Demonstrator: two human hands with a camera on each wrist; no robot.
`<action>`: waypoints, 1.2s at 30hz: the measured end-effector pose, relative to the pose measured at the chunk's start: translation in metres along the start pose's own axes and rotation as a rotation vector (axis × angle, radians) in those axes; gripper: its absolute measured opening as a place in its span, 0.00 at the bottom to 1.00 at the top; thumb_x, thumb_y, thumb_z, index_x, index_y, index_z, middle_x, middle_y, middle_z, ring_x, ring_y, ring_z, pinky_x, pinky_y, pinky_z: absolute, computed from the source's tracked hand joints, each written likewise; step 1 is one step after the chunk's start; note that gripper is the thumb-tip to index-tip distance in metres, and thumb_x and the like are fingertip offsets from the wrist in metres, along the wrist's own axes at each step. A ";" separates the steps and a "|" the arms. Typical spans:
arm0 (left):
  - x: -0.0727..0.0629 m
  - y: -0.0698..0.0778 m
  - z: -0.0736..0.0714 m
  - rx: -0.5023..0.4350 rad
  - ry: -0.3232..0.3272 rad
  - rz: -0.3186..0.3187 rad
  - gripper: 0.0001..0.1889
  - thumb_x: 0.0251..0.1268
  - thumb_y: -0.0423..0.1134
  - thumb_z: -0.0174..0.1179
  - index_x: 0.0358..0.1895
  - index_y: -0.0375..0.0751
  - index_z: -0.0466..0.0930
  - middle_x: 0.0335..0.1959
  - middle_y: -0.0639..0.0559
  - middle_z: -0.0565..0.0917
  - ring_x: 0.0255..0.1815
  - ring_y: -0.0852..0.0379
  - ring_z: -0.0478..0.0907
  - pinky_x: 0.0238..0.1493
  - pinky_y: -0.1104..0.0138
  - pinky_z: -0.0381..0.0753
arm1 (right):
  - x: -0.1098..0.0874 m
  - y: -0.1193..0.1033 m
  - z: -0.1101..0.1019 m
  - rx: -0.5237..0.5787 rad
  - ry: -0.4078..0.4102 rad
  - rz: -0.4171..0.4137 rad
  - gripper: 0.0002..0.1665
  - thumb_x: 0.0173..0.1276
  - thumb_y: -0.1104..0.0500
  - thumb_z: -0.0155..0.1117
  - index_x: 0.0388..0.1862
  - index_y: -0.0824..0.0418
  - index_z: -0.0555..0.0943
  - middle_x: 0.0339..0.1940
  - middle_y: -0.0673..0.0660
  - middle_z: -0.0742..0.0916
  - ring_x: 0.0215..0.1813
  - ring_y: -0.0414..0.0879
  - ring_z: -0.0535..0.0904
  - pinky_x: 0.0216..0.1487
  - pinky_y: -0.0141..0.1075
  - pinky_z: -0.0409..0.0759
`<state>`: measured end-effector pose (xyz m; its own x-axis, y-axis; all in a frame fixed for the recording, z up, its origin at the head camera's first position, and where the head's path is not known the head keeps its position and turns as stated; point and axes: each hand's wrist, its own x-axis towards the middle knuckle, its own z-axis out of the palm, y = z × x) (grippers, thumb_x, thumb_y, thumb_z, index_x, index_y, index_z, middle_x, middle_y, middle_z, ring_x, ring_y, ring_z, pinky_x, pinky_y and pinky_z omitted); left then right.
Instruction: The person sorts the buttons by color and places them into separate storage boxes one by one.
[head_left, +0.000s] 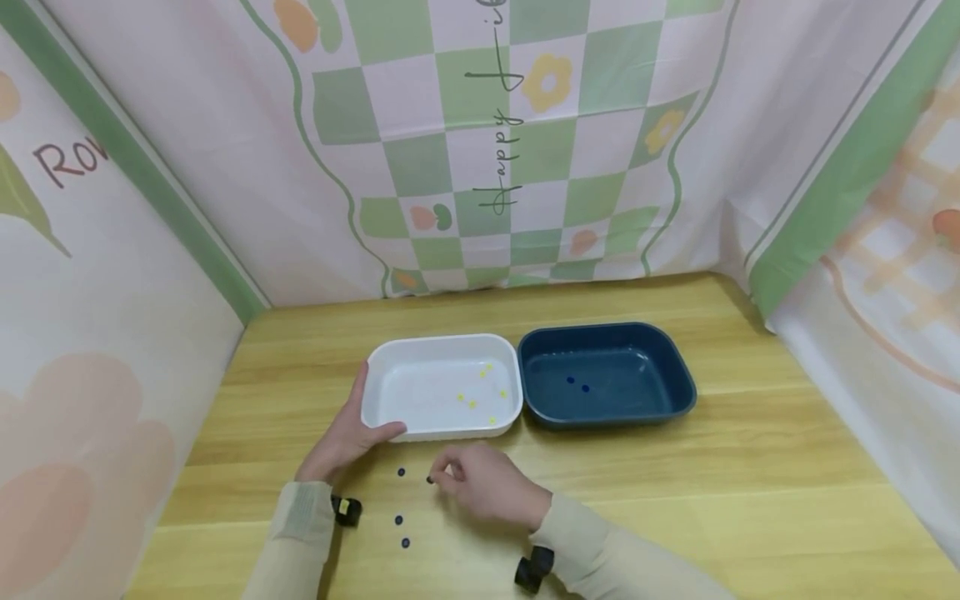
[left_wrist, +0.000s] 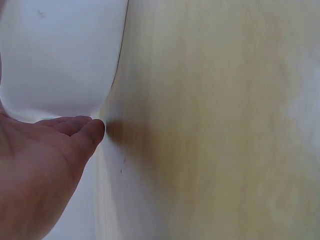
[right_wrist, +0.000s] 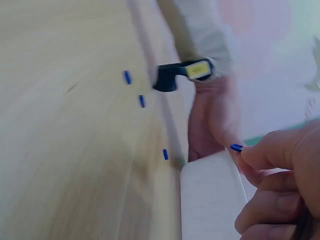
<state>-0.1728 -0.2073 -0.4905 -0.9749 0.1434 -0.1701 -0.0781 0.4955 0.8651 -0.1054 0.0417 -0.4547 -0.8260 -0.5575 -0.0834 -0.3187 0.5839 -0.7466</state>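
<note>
In the head view my left hand [head_left: 347,437] rests against the left end of a white rectangular tray [head_left: 390,342], its thumb along the near rim. The left wrist view has the straight fingers [left_wrist: 90,131] against the tray's outer wall. My right hand [head_left: 487,483], in front of that tray, pinches a small dark blue button [right_wrist: 236,148] between thumb and forefinger, above the table. Three more blue buttons lie on the wood between my hands, one [head_left: 401,472] near the tray and two [head_left: 399,520] closer to me. Several tiny yellow pieces [head_left: 472,404] are scattered inside the white tray.
A dark blue tray [head_left: 678,367] stands right beside the white one, with two blue buttons [head_left: 585,388] on its floor. Both sit on a wooden table [head_left: 735,467]. Patterned curtains [head_left: 472,167] hang behind the table and along its sides.
</note>
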 end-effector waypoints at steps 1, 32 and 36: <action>0.000 0.000 0.000 -0.011 0.001 0.001 0.67 0.48 0.52 0.75 0.77 0.64 0.25 0.79 0.43 0.43 0.73 0.39 0.53 0.70 0.42 0.51 | -0.001 0.001 -0.003 0.059 0.012 0.018 0.07 0.71 0.53 0.60 0.41 0.50 0.84 0.18 0.44 0.76 0.19 0.36 0.68 0.20 0.30 0.68; -0.001 -0.001 -0.001 -0.034 -0.015 0.052 0.66 0.50 0.50 0.75 0.77 0.63 0.24 0.79 0.44 0.40 0.75 0.39 0.48 0.71 0.43 0.46 | -0.022 0.039 -0.086 0.818 0.355 0.244 0.26 0.69 0.49 0.64 0.50 0.72 0.80 0.12 0.48 0.63 0.14 0.40 0.55 0.17 0.29 0.53; -0.001 -0.001 -0.001 -0.028 -0.014 0.050 0.66 0.50 0.51 0.74 0.77 0.62 0.24 0.79 0.44 0.39 0.76 0.39 0.47 0.71 0.42 0.46 | -0.026 0.048 -0.099 0.841 0.400 0.222 0.29 0.68 0.48 0.65 0.51 0.73 0.79 0.11 0.47 0.62 0.13 0.39 0.54 0.16 0.28 0.53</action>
<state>-0.1723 -0.2089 -0.4904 -0.9748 0.1792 -0.1331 -0.0358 0.4631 0.8856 -0.1453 0.1423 -0.4228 -0.9746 -0.1517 -0.1649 0.1741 -0.0498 -0.9835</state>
